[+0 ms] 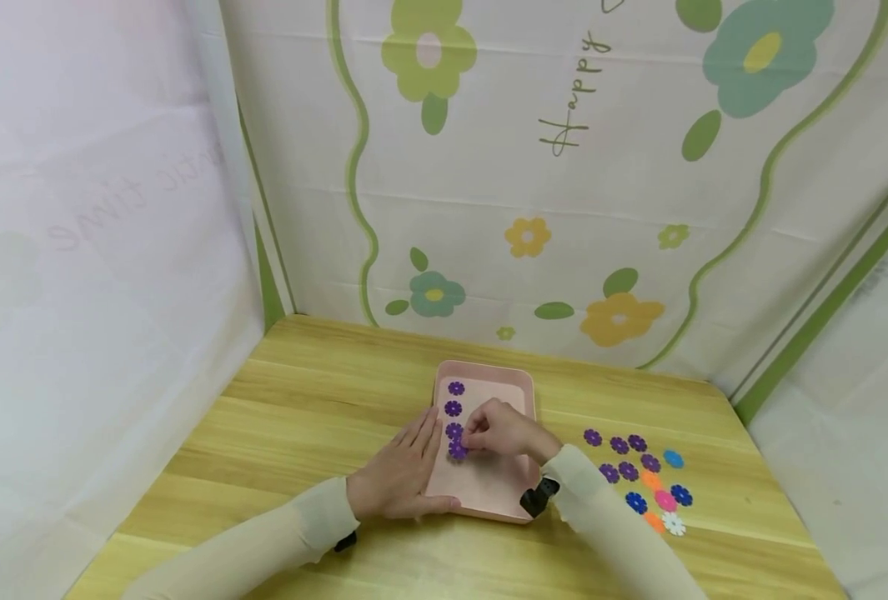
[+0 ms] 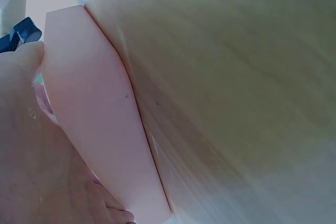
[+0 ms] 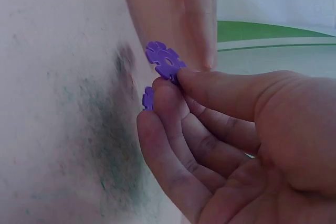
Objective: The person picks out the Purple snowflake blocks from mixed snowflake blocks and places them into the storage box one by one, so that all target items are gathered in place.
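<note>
A pink rectangular tray (image 1: 492, 493) lies on the table with a column of purple flower-shaped discs (image 1: 453, 408) along its left side. My left hand (image 1: 402, 473) rests along the tray's left rim, fingers extended and thumb at the near edge; the left wrist view shows it over the tray's outer wall (image 2: 100, 87). Inside the tray, my right hand (image 1: 499, 429) pinches a purple flower-shaped disc (image 3: 164, 60) between thumb and fingertips, at the near end of the column. Another purple disc (image 3: 148, 99) shows partly behind the fingertips.
Right of the tray lie several loose flower discs: purple (image 1: 619, 445), dark blue (image 1: 636, 502), light blue (image 1: 673, 459), orange (image 1: 650, 481), pink (image 1: 665, 501) and white (image 1: 673, 523). A printed cloth (image 1: 489, 183) hangs behind the wooden table (image 1: 323, 400), with cloth at both sides.
</note>
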Action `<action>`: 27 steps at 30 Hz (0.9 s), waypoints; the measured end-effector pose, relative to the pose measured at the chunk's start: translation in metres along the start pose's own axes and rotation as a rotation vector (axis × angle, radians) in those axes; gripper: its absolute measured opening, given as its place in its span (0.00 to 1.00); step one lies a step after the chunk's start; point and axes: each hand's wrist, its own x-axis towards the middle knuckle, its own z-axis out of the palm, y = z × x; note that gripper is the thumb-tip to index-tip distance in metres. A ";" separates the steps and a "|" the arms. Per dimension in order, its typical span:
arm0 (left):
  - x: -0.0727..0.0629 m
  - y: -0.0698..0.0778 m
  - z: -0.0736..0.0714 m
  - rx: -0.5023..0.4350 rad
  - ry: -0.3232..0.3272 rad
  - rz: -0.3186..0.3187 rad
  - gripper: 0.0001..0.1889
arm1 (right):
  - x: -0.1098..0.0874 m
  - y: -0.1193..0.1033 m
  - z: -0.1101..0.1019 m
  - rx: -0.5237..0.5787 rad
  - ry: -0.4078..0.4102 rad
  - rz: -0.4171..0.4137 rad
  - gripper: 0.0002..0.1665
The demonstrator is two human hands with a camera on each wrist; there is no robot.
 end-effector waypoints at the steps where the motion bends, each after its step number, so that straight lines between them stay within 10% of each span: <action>1: 0.000 0.000 0.000 0.004 0.002 0.000 0.61 | 0.001 0.000 0.002 0.009 -0.003 0.007 0.06; 27: -0.001 0.000 0.001 -0.021 0.021 0.002 0.61 | -0.003 0.000 0.001 -0.056 0.039 0.087 0.05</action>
